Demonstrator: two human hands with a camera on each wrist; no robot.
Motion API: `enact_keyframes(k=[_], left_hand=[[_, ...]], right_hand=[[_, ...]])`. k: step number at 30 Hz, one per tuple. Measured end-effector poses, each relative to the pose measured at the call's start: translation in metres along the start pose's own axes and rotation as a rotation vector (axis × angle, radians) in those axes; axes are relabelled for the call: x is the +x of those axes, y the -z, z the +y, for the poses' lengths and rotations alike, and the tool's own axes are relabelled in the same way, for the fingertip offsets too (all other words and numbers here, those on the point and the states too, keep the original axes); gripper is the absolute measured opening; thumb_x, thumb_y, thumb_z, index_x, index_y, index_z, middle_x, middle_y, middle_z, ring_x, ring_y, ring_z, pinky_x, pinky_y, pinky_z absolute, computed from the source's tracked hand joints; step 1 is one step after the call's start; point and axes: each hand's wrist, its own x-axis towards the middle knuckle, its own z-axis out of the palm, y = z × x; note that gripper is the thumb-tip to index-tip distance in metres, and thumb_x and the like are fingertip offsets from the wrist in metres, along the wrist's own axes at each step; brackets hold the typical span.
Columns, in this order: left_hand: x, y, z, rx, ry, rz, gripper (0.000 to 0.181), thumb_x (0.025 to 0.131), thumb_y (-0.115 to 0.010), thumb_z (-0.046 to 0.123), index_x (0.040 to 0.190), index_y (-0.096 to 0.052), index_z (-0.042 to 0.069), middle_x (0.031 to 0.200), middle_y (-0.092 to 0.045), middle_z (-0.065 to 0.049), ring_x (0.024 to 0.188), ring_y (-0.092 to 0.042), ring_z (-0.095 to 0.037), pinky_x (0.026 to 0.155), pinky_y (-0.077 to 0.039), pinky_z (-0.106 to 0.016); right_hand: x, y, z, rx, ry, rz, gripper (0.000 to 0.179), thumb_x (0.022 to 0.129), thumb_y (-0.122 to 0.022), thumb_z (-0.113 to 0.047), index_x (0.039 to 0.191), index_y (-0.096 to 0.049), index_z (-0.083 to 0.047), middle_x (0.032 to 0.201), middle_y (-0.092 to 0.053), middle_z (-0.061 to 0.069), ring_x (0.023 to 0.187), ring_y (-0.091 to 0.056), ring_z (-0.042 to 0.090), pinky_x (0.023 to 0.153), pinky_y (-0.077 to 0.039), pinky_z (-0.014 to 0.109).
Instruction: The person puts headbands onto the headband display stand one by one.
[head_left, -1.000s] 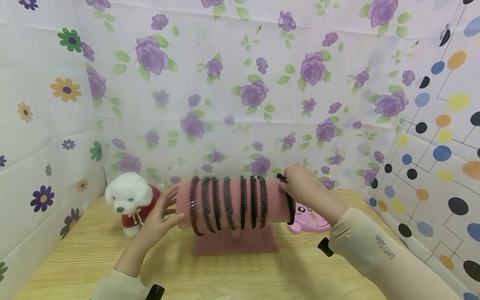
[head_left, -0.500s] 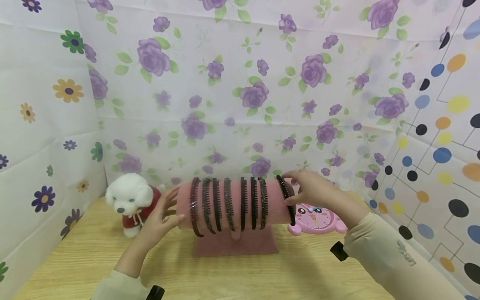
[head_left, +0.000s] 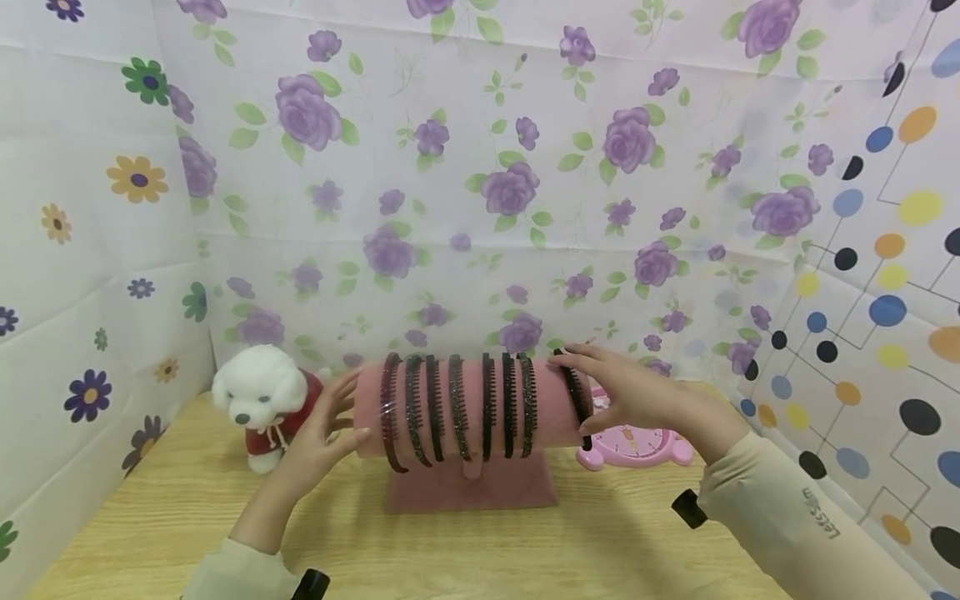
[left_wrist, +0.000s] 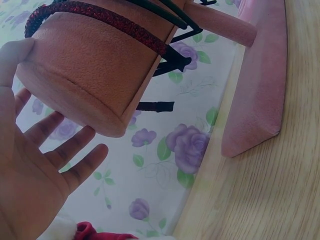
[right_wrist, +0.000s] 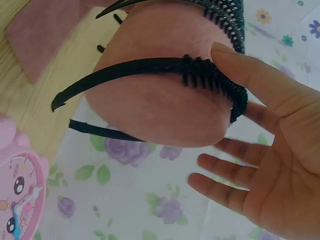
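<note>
Several dark toothed headbands (head_left: 457,412) are lined up around a pink padded headband stand (head_left: 546,417). My left hand (head_left: 318,450) is at the roll's left end, thumb in front, fingers spread and nearly straight in the left wrist view. A dark red glittery headband (left_wrist: 115,20) sits nearest that hand. At the roll's right end, my right hand (head_left: 633,396) has its fingertips right at the outermost black headband (right_wrist: 135,67), which leans slightly. Its thumb lies on the front side and its index finger passes behind the band, with the other fingers loosely extended in the right wrist view.
A white plush dog (head_left: 262,396) in red stands left of the stand. Behind my right hand lies a pink cartoon clock (head_left: 633,446). The wooden table (head_left: 480,558) meets a flowered cloth backdrop (head_left: 450,200), with patterned side cloths.
My right hand first held the end headband's top, then loosened and drew right, and now its fingertips are back at the band. The left hand has stayed in place.
</note>
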Motion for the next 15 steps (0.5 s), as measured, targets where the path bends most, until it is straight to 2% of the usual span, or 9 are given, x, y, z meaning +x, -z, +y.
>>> enact_keyframes(k=[7, 15], left_hand=[[0.001, 0.0, 0.001, 0.026, -0.002, 0.002, 0.074, 0.091, -0.06, 0.005, 0.153, -0.019, 0.017, 0.154, -0.031, -0.017, 0.119, -0.046, -0.007, 0.09, -0.048, -0.038], [0.001, 0.0, 0.001, 0.029, -0.002, 0.007, 0.074, 0.091, -0.059, 0.005, 0.153, -0.019, 0.018, 0.153, -0.03, -0.021, 0.119, -0.046, -0.016, 0.088, -0.047, -0.046]], right_hand=[[0.0, -0.002, 0.006, -0.031, 0.011, 0.033, 0.082, 0.071, -0.085, -0.028, 0.142, -0.043, -0.026, 0.156, -0.034, 0.01, 0.134, -0.042, 0.038, 0.103, -0.042, 0.055], [0.002, -0.001, 0.011, -0.051, -0.001, 0.065, 0.077, 0.069, -0.085, -0.037, 0.136, -0.047, -0.029, 0.145, -0.05, 0.005, 0.125, -0.054, 0.031, 0.097, -0.047, 0.05]])
